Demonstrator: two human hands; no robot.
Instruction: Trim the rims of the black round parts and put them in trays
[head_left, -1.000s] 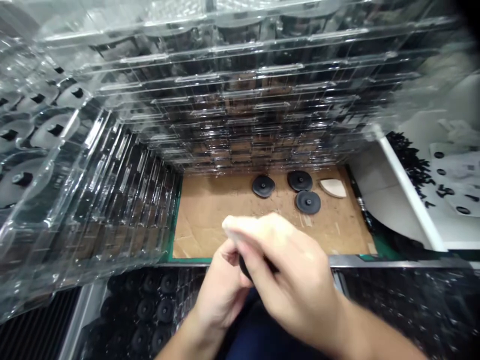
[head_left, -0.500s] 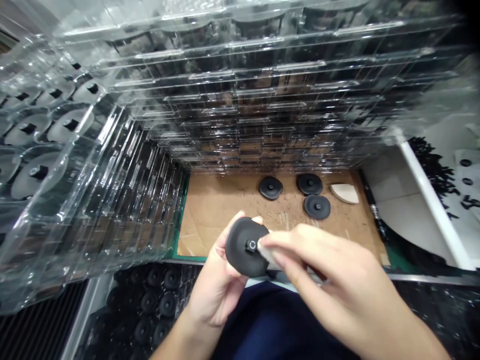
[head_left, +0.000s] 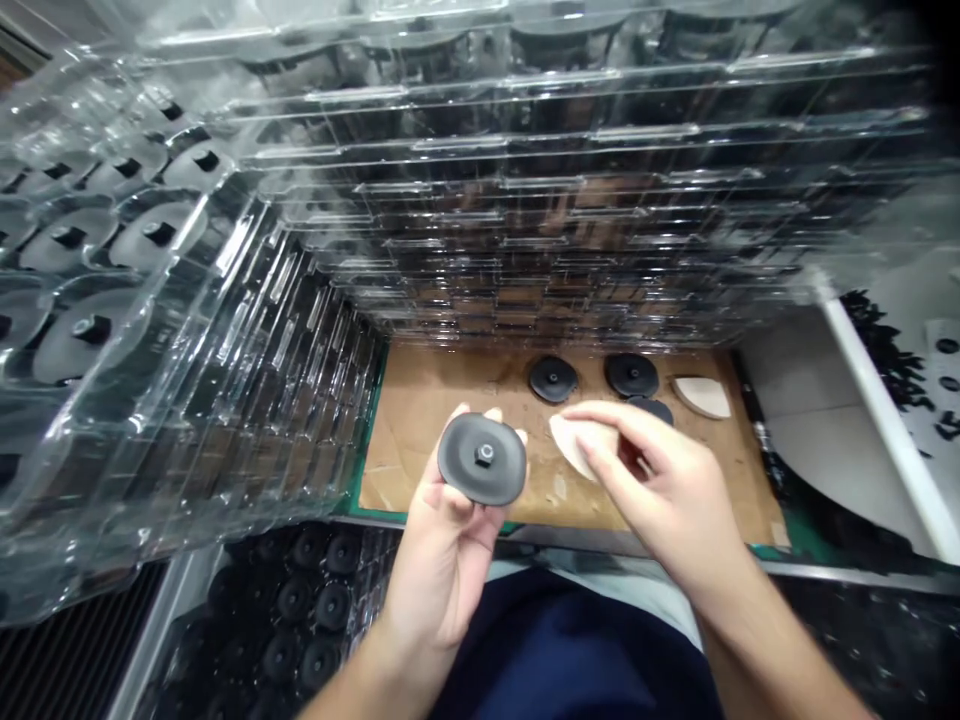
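Observation:
My left hand (head_left: 450, 540) grips a black rounded disc-like part (head_left: 469, 468) by its edge, its face turned up and a small stub with a pale ring at its middle. In my right hand (head_left: 660, 470) is a thin white pad with a pointed end (head_left: 574, 445), pinched between thumb and fingers, apart from the black part. Beyond the hands, black parts of the same kind (head_left: 553, 379) lie on brown cardboard (head_left: 420, 400); one is partly hidden behind my right hand. A second white pad (head_left: 703, 397) lies to their right.
Tall stacks of clear plastic trays (head_left: 517, 210) wall the far side and the left (head_left: 247, 330). Trays of black parts (head_left: 300, 600) sit below the front edge. At right stands a white-edged bin (head_left: 885, 410), with small black pieces (head_left: 881, 340) beyond it.
My right hand has drawn the white pad away from the black part's stub, up and to the right. My left hand has raised the black part slightly and tilted it.

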